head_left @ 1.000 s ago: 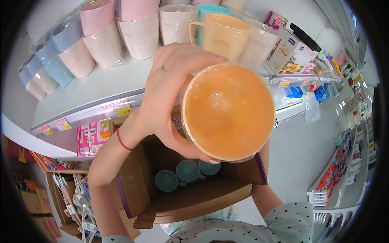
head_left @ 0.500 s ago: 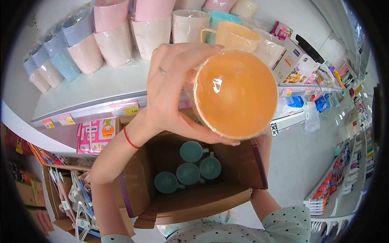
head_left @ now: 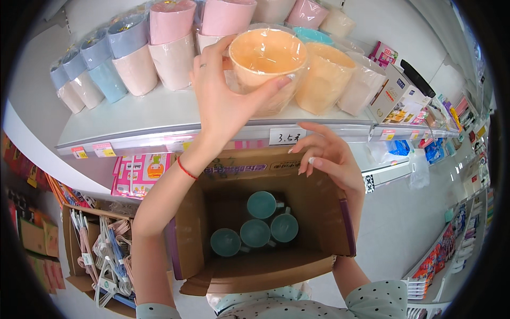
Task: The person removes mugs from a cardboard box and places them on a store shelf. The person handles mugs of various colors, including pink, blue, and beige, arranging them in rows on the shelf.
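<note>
My left hand (head_left: 226, 98) grips a peach-orange cup (head_left: 265, 80) in clear plastic wrap, its mouth tilted toward me, at the front of the white shelf (head_left: 170, 106). Right beside it on the shelf stands another wrapped peach cup (head_left: 324, 80). My right hand (head_left: 329, 157) holds nothing, fingers apart and loosely bent, over the far right edge of a cardboard box (head_left: 249, 277). The box's right side leans against my right forearm. Several teal mugs (head_left: 284, 227) with handles lie together on its bottom. What supports the box from below is hidden.
Wrapped pink (head_left: 171, 24), blue and white cups line the shelf, some stacked. A white box with pictures (head_left: 398, 93) stands on the right. Price tags hang along the shelf edge. At lower left sits a carton with bundled hangers (head_left: 103, 250); a further shelf (head_left: 430, 266) runs along the right.
My left hand has moved the peach cup away from me, up and left onto the shelf front, turning its mouth upward. My right hand has come into view above the box edge.
</note>
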Demonstrator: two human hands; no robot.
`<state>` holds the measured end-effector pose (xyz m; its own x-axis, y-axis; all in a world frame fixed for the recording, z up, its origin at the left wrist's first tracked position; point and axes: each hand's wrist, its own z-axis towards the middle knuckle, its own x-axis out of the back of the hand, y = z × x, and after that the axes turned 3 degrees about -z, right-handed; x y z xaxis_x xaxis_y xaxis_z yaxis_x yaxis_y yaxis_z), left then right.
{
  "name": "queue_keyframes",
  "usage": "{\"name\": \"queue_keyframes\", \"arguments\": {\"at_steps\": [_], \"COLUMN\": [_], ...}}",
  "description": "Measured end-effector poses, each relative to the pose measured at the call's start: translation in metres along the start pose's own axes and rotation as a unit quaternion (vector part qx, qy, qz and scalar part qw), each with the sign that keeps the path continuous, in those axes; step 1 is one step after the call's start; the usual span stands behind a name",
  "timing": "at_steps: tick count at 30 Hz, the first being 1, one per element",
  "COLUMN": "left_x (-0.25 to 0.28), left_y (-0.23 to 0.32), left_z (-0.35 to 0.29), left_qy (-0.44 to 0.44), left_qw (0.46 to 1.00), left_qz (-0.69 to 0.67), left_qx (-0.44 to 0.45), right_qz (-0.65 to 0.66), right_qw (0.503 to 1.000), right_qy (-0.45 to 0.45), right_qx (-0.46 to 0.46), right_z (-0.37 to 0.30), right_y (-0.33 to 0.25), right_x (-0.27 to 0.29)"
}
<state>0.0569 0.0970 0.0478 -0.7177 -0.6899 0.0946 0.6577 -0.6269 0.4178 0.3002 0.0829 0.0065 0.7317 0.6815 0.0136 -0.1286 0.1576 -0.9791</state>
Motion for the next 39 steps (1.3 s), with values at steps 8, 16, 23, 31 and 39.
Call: {"name": "queue_keyframes", "arguments": {"at_steps": [8,16,23,31,39], "left_x": [-0.007,-0.002,0.001,0.0,0.003], "left_y": [-0.027,-0.014,0.003,-0.007,0.014], "left_z": [0.001,0.002,0.001,0.0,-0.001], "left_qy": [-0.039,-0.068,-0.087,-0.085,-0.043], "left_qw": [0.998,0.996,0.984,0.992,0.965], "left_qz": [0.039,0.037,0.065,0.001,-0.022], "left_qx": [0.01,-0.05,-0.138,-0.09,-0.257], "right_qz": [0.013,0.004,0.003,-0.023,-0.015], "right_qw": [1.0,1.0,1.0,0.999,0.998], "right_qy": [0.002,0.002,0.005,-0.017,-0.025], "right_qx": [0.004,-0.009,-0.016,-0.035,-0.049], "right_z": [0.0,-0.001,-0.002,-0.001,-0.004], "right_y": [-0.001,-0.003,-0.003,-0.006,-0.005], "right_x": [-0.001,-0.001,-0.001,-0.007,-0.005]}}
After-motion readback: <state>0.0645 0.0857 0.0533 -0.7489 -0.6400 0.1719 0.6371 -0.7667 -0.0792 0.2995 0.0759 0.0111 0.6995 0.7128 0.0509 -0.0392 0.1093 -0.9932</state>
